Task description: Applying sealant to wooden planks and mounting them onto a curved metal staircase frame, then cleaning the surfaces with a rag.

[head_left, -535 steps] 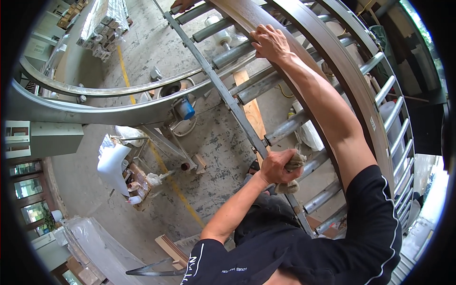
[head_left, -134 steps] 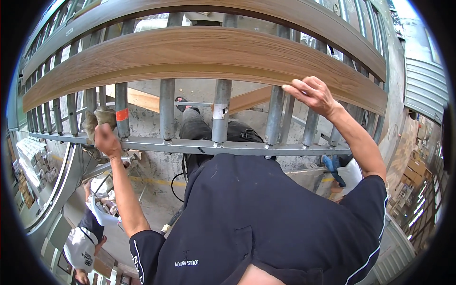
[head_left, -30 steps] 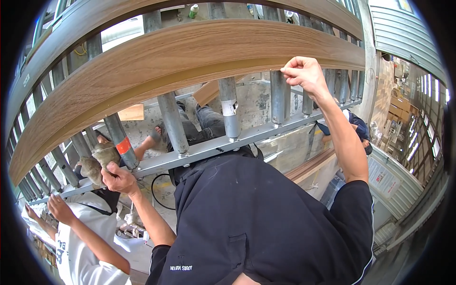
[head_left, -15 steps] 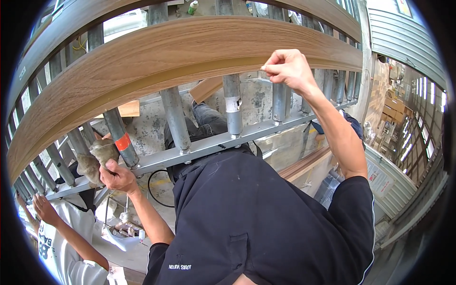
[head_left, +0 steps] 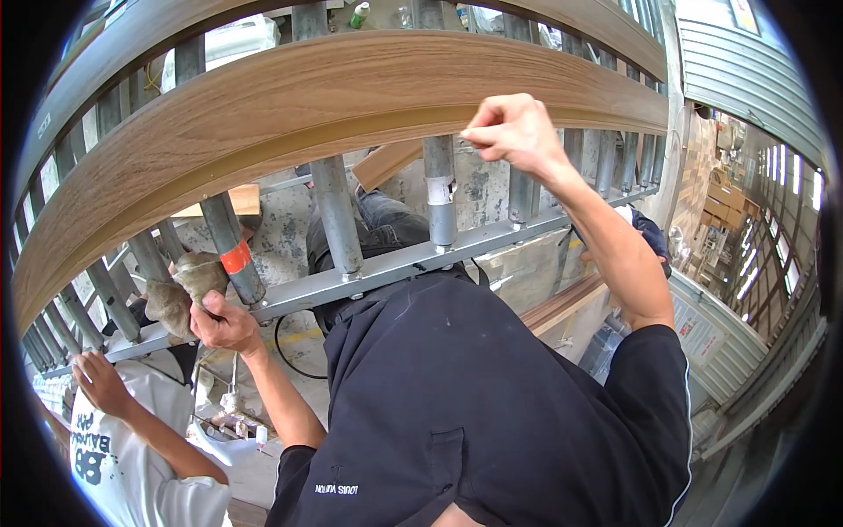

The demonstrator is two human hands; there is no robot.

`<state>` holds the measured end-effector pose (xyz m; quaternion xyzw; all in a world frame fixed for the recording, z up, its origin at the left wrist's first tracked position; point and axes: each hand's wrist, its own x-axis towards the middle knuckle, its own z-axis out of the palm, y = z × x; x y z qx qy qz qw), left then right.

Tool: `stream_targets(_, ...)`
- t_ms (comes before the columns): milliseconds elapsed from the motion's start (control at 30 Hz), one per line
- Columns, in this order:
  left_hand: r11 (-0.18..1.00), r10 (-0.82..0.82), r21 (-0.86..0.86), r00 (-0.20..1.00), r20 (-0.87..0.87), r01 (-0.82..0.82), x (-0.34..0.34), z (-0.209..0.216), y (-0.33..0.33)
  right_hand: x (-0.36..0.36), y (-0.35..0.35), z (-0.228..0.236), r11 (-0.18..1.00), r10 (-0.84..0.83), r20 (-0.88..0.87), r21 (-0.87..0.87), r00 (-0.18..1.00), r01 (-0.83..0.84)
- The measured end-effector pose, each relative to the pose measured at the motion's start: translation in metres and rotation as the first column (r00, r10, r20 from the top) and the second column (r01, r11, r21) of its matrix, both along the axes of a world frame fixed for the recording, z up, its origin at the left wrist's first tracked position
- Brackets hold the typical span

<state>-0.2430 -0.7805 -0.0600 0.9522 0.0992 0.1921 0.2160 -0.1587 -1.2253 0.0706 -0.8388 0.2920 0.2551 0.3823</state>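
My left hand (head_left: 226, 325) is closed on a lumpy, brownish-grey, two-lobed wad (head_left: 189, 294). I cannot tell whether it is cloth or some other stuff. It sits beside a grey metal roller with an orange-red band (head_left: 235, 256). Raised over the long wood-grain board (head_left: 290, 92), my right hand (head_left: 516, 133) has thumb and fingers pinched together. A small pale speck shows at the fingertips, too small to name. The pinch hangs near the gold-brown strip (head_left: 342, 130) along the board's near edge; touching or apart, I cannot tell.
Grey rollers (head_left: 334, 211) set in a metal rail (head_left: 386, 266) carry the board, with another wood-grain board (head_left: 597, 39) beyond. At the lower left a person in a white shirt (head_left: 132, 430) has a hand near the rail. Loose planks (head_left: 562, 312) lie low on the right.
My right hand has shifted slightly left along the strip, still pinched. My left hand and the wad have moved little. The person's hand at lower left has moved slightly right.
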Motion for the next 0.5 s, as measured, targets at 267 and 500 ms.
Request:
stream_targets(267,1.000,0.008,0.013,0.999,-0.031,-0.008,-0.003,0.000,0.009,-0.017,-0.023,-0.003,0.983,-0.186,0.001,0.008,0.983,0.186)
stream_targets(500,0.999,-0.036,0.000,0.999,-0.022,0.036,-0.001,0.019,0.005,-0.018,-0.021,-0.013,0.944,-0.277,0.005,0.186,0.961,0.272)
